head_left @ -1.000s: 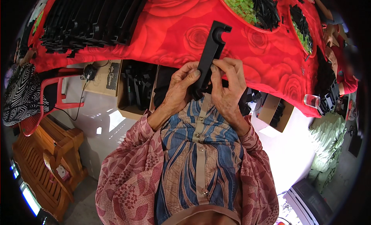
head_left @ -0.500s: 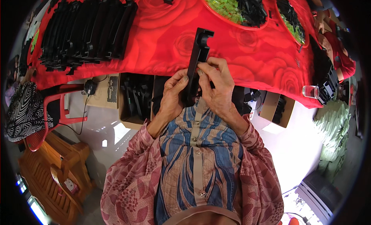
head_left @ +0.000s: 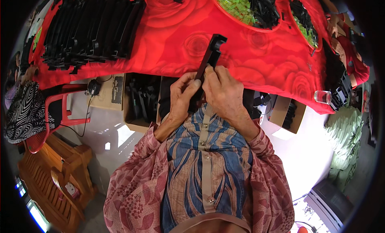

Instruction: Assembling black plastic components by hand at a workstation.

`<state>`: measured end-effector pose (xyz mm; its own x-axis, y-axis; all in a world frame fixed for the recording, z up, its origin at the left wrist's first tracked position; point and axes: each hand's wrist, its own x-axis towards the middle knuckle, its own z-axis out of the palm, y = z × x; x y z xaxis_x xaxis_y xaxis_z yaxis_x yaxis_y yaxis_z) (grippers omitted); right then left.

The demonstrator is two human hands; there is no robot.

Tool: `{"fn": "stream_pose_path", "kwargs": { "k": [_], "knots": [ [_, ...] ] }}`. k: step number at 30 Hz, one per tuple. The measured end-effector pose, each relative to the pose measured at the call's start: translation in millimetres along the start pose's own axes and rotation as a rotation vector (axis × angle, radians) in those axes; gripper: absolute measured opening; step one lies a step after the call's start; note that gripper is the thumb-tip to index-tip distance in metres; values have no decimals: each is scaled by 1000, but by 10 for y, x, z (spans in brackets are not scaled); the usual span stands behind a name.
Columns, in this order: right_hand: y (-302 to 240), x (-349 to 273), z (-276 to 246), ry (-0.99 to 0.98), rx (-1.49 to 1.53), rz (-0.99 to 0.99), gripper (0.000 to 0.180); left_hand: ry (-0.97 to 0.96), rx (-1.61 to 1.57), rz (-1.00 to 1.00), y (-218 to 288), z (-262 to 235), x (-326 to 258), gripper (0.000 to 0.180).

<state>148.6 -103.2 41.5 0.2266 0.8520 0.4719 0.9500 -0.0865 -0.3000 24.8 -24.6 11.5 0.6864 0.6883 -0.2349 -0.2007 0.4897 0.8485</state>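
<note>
A long black plastic part (head_left: pixel 213 49) with a hooked upper end is held between my hands, in front of my chest at the table's near edge. My left hand (head_left: pixel 183 92) grips its side, thumb pressed along the edge. On the other side, my right hand (head_left: pixel 223 88) is closed with bent fingers against the part's middle; whether a small piece is between those fingertips is hidden. The part leans, its hooked end pointing away and slightly right. Its lower end disappears behind my hands.
A red rose-patterned cloth (head_left: pixel 172 48) covers the table. Many similar black parts (head_left: pixel 92 28) stand in a row at left. Round trays (head_left: pixel 230 20) hold green and black small pieces. Below are cardboard boxes (head_left: pixel 133 123); a glass (head_left: pixel 322 96) stands at the right edge. Another person's hand (head_left: pixel 333 26) shows far right.
The black part has tilted further, its hooked end shifting right and slightly nearer. My right hand has moved lower and closed more tightly against it.
</note>
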Motion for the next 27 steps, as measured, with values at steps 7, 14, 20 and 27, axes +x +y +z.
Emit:
{"fn": "stream_pose_path", "kwargs": {
  "k": [7, 14, 20, 27],
  "knots": [
    [103, -65, -317, -51, 416, 343, 20, -175, 245, -168, 104, -97, 53, 32],
    [150, 145, -757, 46, 9, 5, 33, -400, 767, -32, 365, -228, 193, 36],
    [131, -42, -517, -337, 91, -25, 26, -681, 1003, 91, 605, -123, 224, 32],
    [95, -242, -343, -549, 243, 38, 22, -730, 1460, 184, 623, -91, 76, 31]
  ]
}}
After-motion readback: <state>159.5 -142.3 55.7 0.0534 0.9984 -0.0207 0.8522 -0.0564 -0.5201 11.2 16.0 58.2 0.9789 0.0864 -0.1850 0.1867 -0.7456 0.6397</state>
